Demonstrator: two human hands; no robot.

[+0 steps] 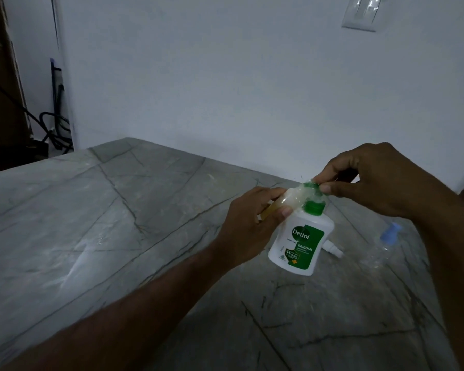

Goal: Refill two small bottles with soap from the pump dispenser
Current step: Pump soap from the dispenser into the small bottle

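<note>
Right hand: okay, my right hand [370, 180] is up at the top of the scene, thumb and fingertips pinched on the green cap [312, 187].
Left hand: my left hand [252, 223] is wrapped round the small bottle [292, 198], which is held tipped on its side with yellowish soap showing near my fingers.
Long axis: the small bottle runs from lower left up to the right, neck end pointing at my right hand.
Key relation: cap and neck meet right between my two hands; the right is the nearer one to the cap, the left holds the body steady.
Dispenser bottle: the white Dettol bottle [302, 242] stands on the marble table [118, 210] just below my hands, green collar on top, no pump head that I can make out.
Further out: a white nozzle piece [332, 250] lies just behind it, and a clear bottle with a blue top [386, 245] lies further right.
Judgement: looks like a cap-twisting step; whether on or off, I can't tell.
</note>
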